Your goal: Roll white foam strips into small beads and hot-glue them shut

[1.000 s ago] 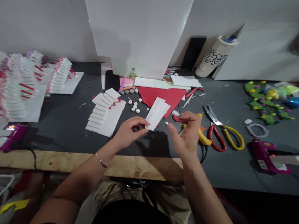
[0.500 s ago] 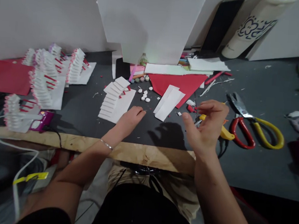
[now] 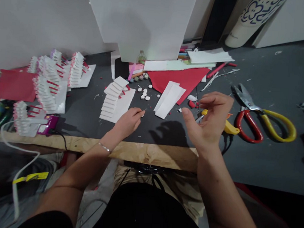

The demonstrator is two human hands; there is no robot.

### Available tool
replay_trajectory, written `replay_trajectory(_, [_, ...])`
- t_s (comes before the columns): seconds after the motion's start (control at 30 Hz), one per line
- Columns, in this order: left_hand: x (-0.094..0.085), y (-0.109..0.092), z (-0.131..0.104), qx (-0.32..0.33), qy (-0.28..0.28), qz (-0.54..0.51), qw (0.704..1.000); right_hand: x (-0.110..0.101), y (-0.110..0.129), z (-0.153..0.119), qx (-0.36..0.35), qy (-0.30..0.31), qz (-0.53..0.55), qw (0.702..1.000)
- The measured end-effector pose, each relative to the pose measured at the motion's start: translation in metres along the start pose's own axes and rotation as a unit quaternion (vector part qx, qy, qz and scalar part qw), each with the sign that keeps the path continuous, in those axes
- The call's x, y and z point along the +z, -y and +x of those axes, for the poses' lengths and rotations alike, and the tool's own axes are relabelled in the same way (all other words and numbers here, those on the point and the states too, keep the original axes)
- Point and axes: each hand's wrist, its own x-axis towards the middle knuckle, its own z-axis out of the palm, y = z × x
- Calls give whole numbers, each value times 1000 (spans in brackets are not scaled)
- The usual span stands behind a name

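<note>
My left hand [image 3: 128,122] is low over the dark table, its fingers pressed together. A tiny pale bit shows at the fingertips, too small to name. Beside it lies a white stepped model [image 3: 110,105] of layered strips on a white card, with short red sticks. Several small white pellets [image 3: 144,94] are just beyond the hand. My right hand [image 3: 210,120] is raised, thumb and fingers apart, holding nothing. Behind and below it is a yellow corded tool [image 3: 231,128] that looks like a glue gun, partly hidden. Between the hands lie white strips [image 3: 170,100], overlapping red sheet [image 3: 179,81].
Large shears [image 3: 250,102] with red and yellow handles lie at right. Several finished-looking stepped models [image 3: 48,81] stand at left near a purple device [image 3: 47,125] with cables. A white bottle [image 3: 243,26] and a white panel [image 3: 143,18] stand at the back.
The camera view has shifted slightly. My left hand's fingers have curled in a little, and a pale bit now shows at their tips. My right hand keeps its open pose.
</note>
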Motion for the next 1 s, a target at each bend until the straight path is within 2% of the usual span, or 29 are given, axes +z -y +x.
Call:
replay_trajectory(0.27, [7,5,-11,-27,-26,-30,999,1,-2,-1,12,5,-9,1000])
replay_trajectory(0.6, [0,-5,-5,-59,53,-34,996,3,-3,-3,8,15,-19,1000])
replay_trajectory(0.83, [2,1,-7,-40,18,-42,998,3,-1,-2,23,13,-23,999])
replay_trajectory(1.0, [1,-2,-6,-45,49,-24,998,4,-4,-3,14,23,-24,999])
